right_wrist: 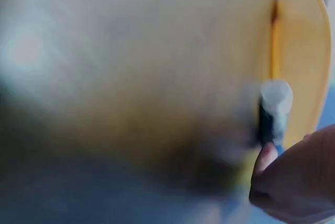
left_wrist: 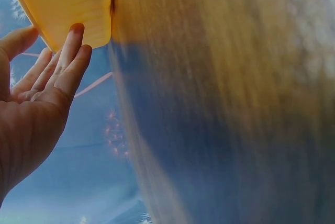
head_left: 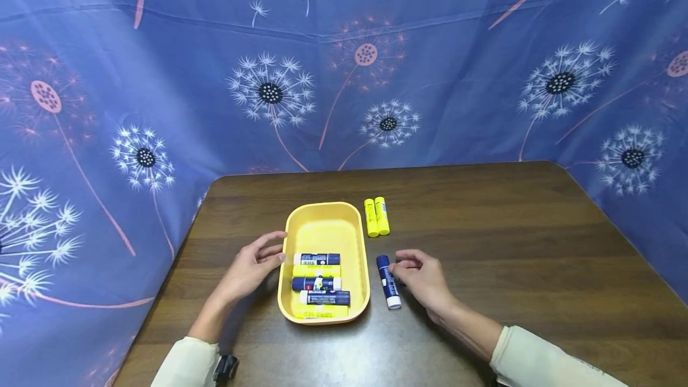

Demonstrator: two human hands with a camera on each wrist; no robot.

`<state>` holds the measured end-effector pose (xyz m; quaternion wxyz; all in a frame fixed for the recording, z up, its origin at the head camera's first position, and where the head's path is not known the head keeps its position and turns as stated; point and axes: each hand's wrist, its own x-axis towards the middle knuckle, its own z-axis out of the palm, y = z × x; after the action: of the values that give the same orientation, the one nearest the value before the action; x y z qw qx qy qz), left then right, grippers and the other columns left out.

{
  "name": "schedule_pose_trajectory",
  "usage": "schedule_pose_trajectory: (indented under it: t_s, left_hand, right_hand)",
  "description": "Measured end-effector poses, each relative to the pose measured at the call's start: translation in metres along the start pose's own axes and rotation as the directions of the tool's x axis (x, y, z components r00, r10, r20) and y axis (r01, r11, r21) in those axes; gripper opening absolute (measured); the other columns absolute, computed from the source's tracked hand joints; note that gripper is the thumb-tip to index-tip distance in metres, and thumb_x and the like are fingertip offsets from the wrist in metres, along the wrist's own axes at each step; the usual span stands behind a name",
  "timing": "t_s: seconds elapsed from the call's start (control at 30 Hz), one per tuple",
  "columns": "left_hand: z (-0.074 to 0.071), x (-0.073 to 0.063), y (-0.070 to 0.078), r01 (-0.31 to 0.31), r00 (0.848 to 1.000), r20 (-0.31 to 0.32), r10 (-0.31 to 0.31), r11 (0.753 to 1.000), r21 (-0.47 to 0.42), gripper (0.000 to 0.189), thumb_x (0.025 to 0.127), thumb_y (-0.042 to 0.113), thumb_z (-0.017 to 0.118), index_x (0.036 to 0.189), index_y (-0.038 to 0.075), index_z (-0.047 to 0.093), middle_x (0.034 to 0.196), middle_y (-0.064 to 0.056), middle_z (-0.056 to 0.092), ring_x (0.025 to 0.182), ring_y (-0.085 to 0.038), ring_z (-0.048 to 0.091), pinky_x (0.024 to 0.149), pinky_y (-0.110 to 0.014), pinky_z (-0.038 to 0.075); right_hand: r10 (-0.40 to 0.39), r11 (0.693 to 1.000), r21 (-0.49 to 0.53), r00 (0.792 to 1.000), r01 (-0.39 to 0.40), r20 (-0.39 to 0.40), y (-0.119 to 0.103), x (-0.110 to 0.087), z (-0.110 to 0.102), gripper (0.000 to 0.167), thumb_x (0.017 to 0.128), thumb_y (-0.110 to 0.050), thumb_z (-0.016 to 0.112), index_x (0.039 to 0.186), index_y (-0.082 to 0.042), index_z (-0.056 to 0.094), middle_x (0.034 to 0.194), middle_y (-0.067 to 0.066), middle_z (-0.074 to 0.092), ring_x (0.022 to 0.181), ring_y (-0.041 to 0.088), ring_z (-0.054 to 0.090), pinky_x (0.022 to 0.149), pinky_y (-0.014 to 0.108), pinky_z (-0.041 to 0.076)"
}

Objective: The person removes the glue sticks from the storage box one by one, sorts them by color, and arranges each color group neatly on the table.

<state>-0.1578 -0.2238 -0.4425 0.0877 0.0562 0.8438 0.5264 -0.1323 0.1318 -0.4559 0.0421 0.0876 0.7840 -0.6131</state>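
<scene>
A yellow tray stands in the middle of the head view, holding several blue and yellow glue sticks in its near half. My left hand touches the tray's left side with loosely bent fingers; the left wrist view shows the fingertips at the tray wall. Right of the tray, my right hand pinches a blue glue stick with a white end near its blue end. The right wrist view shows this glue stick's white end in front of the tray; most of the fingers are hidden there.
Two yellow glue sticks lie side by side on the wooden table, beyond the blue glue stick and right of the tray. A blue cloth with a dandelion print hangs behind the table and along its sides.
</scene>
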Motion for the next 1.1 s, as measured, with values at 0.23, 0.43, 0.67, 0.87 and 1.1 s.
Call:
schedule_pose_trajectory:
  t_s: [0.23,0.43,0.67,0.87,1.1]
  left_hand:
    - [0.002,0.001,-0.001,0.002,1.0,-0.019,-0.003,1.0,-0.007,0.048,0.101,0.011,0.065,0.147,0.012,0.053,0.139,-0.025,0.065,0.13,-0.036,0.064,0.107,-0.049,0.053]
    - [0.003,0.0,-0.001,0.007,1.0,-0.01,-0.007,1.0,-0.009,0.048,0.101,0.011,0.066,0.147,0.013,0.053,0.139,-0.024,0.065,0.13,-0.036,0.065,0.107,-0.049,0.054]
    - [0.003,0.0,0.0,0.002,1.0,-0.018,-0.003,1.0,-0.012,0.047,0.1,0.01,0.066,0.146,0.013,0.054,0.138,-0.024,0.066,0.13,-0.036,0.064,0.107,-0.048,0.054]
    - [0.004,0.0,0.0,0.012,1.0,-0.023,-0.013,1.0,-0.022,0.046,0.101,0.012,0.065,0.146,0.014,0.055,0.138,-0.023,0.066,0.13,-0.036,0.065,0.108,-0.05,0.053]
    - [0.003,0.001,-0.003,0.008,1.0,-0.012,-0.009,0.999,-0.035,0.048,0.101,0.012,0.065,0.147,0.011,0.052,0.14,-0.025,0.064,0.13,-0.038,0.064,0.108,-0.051,0.053]
  right_hand:
    - [-0.068,0.996,0.065,0.972,0.055,0.225,-0.036,0.033,-0.012,0.051,0.091,-0.012,0.075,0.137,0.004,0.058,0.11,0.012,0.068,0.093,0.014,0.068,0.09,0.036,0.06]
    - [-0.162,0.983,0.15,0.882,0.105,0.443,-0.064,0.053,0.0,0.05,0.092,-0.004,0.072,0.139,0.002,0.056,0.115,0.017,0.069,0.1,0.015,0.069,0.097,0.038,0.058]
    - [-0.174,0.985,0.115,0.743,0.13,0.646,-0.085,0.065,0.038,0.052,0.092,0.0,0.071,0.142,0.005,0.055,0.126,0.03,0.064,0.104,0.017,0.07,0.097,0.032,0.059]
    - [-0.14,0.988,0.054,0.688,0.145,0.712,-0.083,0.075,0.07,0.047,0.094,0.002,0.069,0.139,0.005,0.058,0.128,0.032,0.064,0.097,0.013,0.07,0.094,0.032,0.059]
    - [-0.082,0.987,-0.034,0.682,0.155,0.726,-0.077,0.081,0.094,0.042,0.091,0.003,0.069,0.133,0.004,0.064,0.121,0.028,0.068,0.097,0.016,0.07,0.091,0.03,0.058]
